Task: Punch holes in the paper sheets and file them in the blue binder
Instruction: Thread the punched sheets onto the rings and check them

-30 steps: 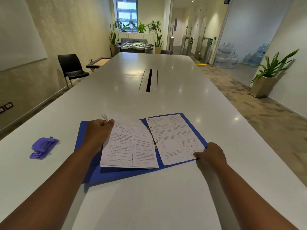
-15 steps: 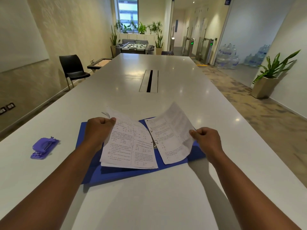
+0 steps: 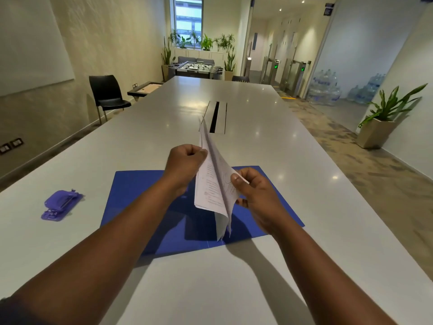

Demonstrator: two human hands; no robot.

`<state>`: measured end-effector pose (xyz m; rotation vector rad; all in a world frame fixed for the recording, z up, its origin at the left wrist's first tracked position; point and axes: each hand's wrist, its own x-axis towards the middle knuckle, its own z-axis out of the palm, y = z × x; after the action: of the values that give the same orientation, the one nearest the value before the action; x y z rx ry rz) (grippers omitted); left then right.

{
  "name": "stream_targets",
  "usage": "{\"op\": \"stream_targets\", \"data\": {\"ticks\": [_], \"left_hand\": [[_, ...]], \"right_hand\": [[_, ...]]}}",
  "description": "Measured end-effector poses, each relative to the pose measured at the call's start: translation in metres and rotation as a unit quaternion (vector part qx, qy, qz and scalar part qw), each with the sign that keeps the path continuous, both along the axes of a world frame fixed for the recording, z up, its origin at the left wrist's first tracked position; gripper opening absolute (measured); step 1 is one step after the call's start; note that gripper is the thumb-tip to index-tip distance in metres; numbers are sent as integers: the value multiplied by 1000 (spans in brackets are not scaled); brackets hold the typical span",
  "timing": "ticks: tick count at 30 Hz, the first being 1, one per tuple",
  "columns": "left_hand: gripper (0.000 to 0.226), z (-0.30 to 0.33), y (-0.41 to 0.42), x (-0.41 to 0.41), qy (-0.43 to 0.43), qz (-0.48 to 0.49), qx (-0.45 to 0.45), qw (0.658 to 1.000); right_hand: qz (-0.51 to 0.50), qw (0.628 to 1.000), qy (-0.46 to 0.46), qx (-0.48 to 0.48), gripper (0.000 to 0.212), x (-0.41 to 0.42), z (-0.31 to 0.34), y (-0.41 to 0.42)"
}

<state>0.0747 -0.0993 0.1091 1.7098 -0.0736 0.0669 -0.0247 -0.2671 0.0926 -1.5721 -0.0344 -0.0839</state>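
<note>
The blue binder (image 3: pixel 136 191) lies open and flat on the white table (image 3: pixel 187 289). Printed paper sheets (image 3: pixel 212 186) stand nearly upright above its middle, pressed together like a closed book. My left hand (image 3: pixel 185 164) grips their left side near the top. My right hand (image 3: pixel 251 191) pinches their right side with thumb and fingers. The binder's rings are hidden behind the sheets. A purple hole punch (image 3: pixel 59 205) sits on the table to the left, apart from both hands.
A cable slot (image 3: pixel 216 116) runs down the table's middle beyond the binder. A black chair (image 3: pixel 105 95) stands at the left, a potted plant (image 3: pixel 384 118) on the floor at the right. Water bottles (image 3: pixel 325 87) are stacked at the far right.
Both hands have lifted the two spreads of sheets off the binder covers and brought them together upright over the middle. The covers now lie bare.
</note>
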Motion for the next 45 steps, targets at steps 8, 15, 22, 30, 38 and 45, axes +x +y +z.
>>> {"op": "stream_targets", "data": {"ticks": [8, 15, 22, 30, 38, 45], "left_hand": [[5, -7, -49, 2, 47, -24, -91, 994], [37, -25, -69, 12, 116, -76, -237, 962], [27, -90, -36, 35, 95, -3, 38, 995], [50, -138, -39, 29, 57, -71, 158, 983], [32, -149, -35, 33, 9, -98, 203, 974], [65, -155, -28, 31, -28, -183, 317, 930]], "right_hand": [[-3, 999, -44, 20, 56, -4, -26, -13], [-168, 978, -37, -121, 65, 3, -48, -35], [-260, 964, 35, -52, 60, 11, -75, -68], [-283, 948, 140, 38, 44, 31, -91, -111], [-242, 936, 255, 36, 20, 45, -101, -142], [-223, 929, 220, -197, 29, 57, -109, -151]]}}
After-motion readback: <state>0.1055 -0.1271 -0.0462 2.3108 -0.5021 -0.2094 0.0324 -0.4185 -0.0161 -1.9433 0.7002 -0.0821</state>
